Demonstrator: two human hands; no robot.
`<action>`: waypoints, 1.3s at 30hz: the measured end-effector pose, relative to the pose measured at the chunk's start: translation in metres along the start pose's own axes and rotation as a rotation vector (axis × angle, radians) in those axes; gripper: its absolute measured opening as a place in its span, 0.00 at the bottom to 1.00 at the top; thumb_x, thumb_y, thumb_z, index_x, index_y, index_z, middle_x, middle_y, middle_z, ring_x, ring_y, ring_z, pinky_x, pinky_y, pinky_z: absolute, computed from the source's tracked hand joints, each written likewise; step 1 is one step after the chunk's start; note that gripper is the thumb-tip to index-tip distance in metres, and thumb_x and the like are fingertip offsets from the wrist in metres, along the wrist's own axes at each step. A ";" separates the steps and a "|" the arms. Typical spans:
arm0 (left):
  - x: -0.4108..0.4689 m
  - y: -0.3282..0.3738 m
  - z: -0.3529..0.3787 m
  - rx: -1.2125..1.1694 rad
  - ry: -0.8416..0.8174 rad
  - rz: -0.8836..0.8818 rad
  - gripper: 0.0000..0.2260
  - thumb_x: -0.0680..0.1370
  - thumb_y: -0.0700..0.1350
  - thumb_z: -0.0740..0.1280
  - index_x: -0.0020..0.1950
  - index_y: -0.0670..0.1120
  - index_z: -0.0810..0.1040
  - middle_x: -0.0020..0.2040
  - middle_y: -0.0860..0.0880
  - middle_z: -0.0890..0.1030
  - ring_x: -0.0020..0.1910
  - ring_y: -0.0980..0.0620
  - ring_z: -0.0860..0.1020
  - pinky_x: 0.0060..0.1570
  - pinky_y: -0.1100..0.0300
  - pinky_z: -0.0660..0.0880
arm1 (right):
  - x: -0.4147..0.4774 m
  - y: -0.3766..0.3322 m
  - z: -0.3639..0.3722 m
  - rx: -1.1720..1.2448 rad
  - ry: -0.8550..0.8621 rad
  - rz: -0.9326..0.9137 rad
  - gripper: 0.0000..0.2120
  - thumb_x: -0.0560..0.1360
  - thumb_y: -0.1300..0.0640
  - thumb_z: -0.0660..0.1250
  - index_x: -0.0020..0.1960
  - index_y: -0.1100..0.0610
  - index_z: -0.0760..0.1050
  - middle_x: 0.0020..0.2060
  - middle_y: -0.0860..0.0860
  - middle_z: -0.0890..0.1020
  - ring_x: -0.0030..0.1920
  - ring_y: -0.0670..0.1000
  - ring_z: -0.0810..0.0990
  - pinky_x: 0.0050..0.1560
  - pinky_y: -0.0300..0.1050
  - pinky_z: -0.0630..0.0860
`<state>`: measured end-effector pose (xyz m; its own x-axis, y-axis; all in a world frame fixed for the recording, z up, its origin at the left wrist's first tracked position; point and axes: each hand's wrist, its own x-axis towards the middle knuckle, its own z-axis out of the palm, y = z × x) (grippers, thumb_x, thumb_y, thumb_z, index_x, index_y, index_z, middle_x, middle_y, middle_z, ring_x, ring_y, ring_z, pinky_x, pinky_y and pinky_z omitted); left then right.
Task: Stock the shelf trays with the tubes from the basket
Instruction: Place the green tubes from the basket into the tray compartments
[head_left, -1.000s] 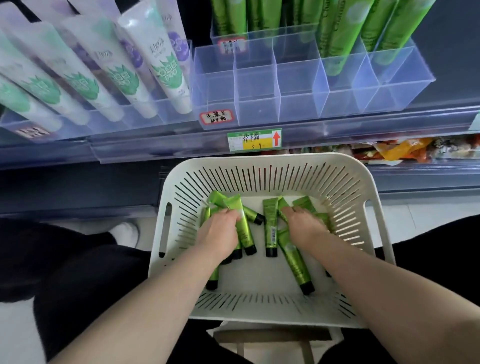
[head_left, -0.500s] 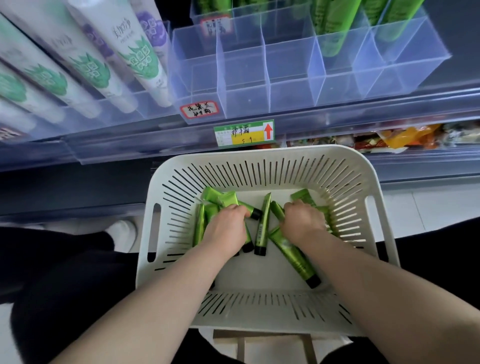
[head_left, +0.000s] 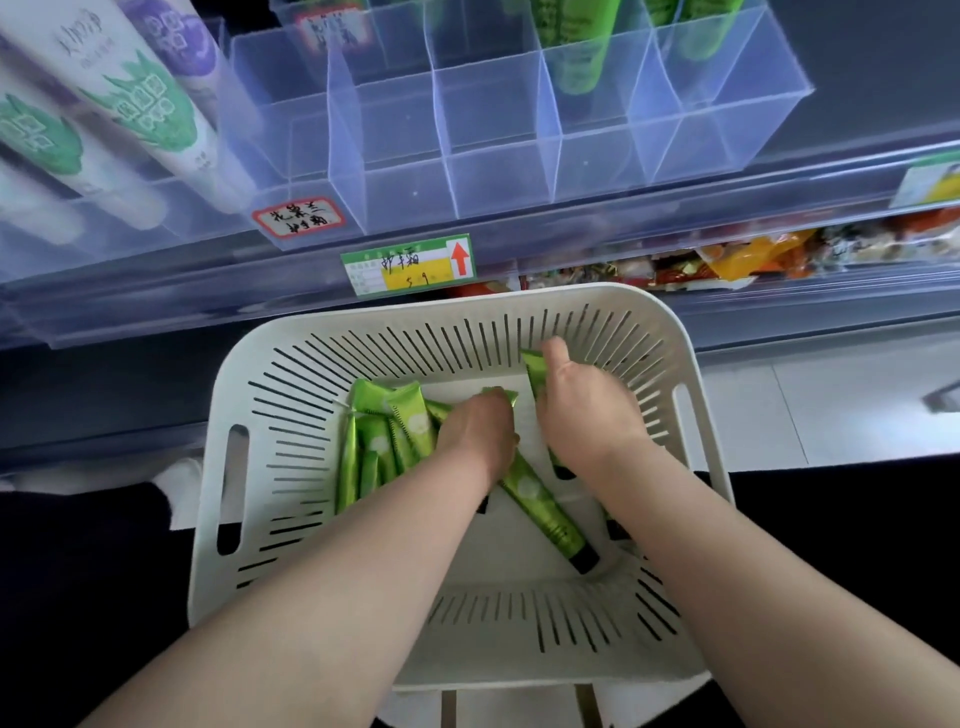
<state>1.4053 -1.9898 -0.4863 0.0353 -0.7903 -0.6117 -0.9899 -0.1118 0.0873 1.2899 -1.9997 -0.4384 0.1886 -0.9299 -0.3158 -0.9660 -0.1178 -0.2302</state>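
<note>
Inside basket (head_left: 691, 415), left half: green tubes (head_left: 410, 426) heaped; left hand (head_left: 478, 434), right hand (head_left: 587, 410) each curled round one; shelf tray (head_left: 493, 176) back cells hold stocked tubes (head_left: 576, 57)

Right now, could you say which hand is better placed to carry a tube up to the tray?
Probably the right hand: it grips a tube by the far basket wall, nearer the tray.

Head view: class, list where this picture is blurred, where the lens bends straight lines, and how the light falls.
Head view: white tubes at upper left smear with blur. Head view: the shelf rail bows, a wide-angle bend. Head view: basket and green tubes look fairly sharp under soft, even light, no hard glare.
</note>
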 end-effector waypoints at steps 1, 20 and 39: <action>0.003 0.000 0.000 0.012 0.005 -0.008 0.18 0.80 0.46 0.65 0.66 0.40 0.68 0.61 0.42 0.78 0.59 0.43 0.78 0.44 0.57 0.72 | 0.001 0.003 0.000 0.011 -0.001 0.003 0.19 0.77 0.65 0.57 0.66 0.56 0.58 0.31 0.53 0.77 0.30 0.54 0.76 0.28 0.46 0.74; -0.028 -0.022 0.010 -0.285 0.082 -0.076 0.07 0.76 0.49 0.60 0.50 0.47 0.74 0.51 0.47 0.80 0.52 0.42 0.78 0.43 0.55 0.74 | 0.006 0.002 -0.004 0.108 -0.008 -0.004 0.18 0.78 0.66 0.57 0.66 0.59 0.59 0.28 0.51 0.72 0.31 0.56 0.77 0.30 0.48 0.76; -0.148 -0.041 -0.131 -0.793 0.875 0.248 0.09 0.79 0.44 0.66 0.59 0.50 0.79 0.41 0.55 0.80 0.39 0.56 0.77 0.44 0.58 0.75 | -0.074 -0.025 -0.149 0.242 0.494 -0.248 0.10 0.79 0.59 0.58 0.60 0.57 0.67 0.51 0.54 0.76 0.44 0.61 0.77 0.38 0.51 0.72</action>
<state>1.4585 -1.9471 -0.2963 0.2409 -0.9490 0.2035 -0.6342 0.0048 0.7731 1.2740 -1.9802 -0.2723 0.2426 -0.9435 0.2260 -0.8249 -0.3232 -0.4638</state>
